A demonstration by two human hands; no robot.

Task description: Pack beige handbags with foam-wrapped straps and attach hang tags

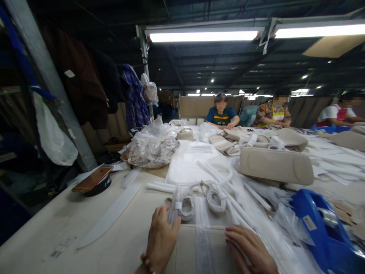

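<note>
A beige bag (185,249) lies on the table right in front of me, with a strip of clear plastic (203,239) running down its middle. My left hand (162,238) is at the bag's upper left, thumb and fingers closed about the wrapped edge of a coiled strap (187,208). To the right of that, a second coiled strap (216,201) with a metal clasp rests on the bag's far side. Over the bag's right edge lies my right hand (249,245), fingers stretched out and its palm side hidden.
A blue tape dispenser (322,232) stands at the right. Behind it sits another beige bag (276,165). A phone (92,179) rests on a black roll (98,188) at the left. Farther back are a heap of plastic bags (151,146) and a co-worker (222,114).
</note>
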